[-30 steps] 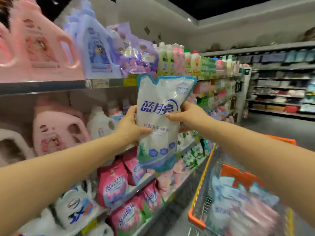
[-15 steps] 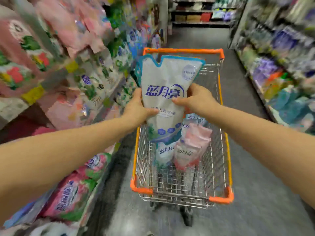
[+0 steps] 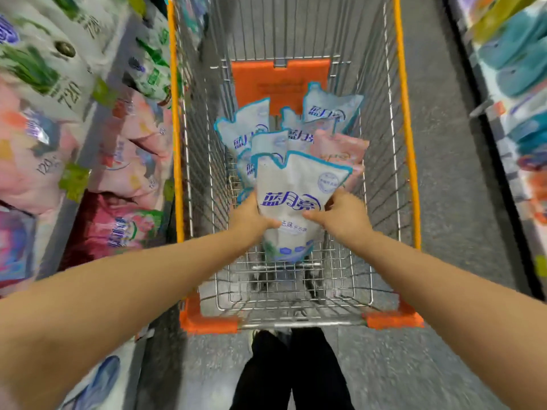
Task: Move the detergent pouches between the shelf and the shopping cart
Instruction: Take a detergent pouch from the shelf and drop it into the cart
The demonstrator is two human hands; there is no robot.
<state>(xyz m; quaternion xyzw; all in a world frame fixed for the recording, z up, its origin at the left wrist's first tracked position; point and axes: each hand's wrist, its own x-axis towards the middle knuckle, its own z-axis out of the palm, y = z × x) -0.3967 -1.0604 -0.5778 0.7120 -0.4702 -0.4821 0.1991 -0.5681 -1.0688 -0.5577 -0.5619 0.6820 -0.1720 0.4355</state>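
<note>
The aisle floor (image 3: 450, 208) runs between a left shelf (image 3: 99, 128) packed with pink, white and green packs and a right shelf (image 3: 500, 134) of blurred teal and yellow goods. The shopping cart (image 3: 410, 149), wire-sided with orange rails and corners, stands between them, close beside the left shelf; an orange flap (image 3: 279, 81) closes its far end. Below its near edge the person's black trousers (image 3: 290, 371) show. Inside, a heap of white, blue-edged pouches (image 3: 244, 128) leans at the far end, with a pink pouch (image 3: 340, 146) to the right, just behind the held one.

The detergent pouch (image 3: 299, 182) is upright over the basket, inside the rails. It is white with a teal border, a notched top, dark blue lettering, a round seal at upper right and blue hexagons near the base. The left hand (image 3: 250, 217) grips its left edge and the right hand (image 3: 344, 214) its right edge, thumbs on the front.

The fingers behind are hidden, the small print is unreadable, and whether the base touches the cart's wire floor cannot be told.
</note>
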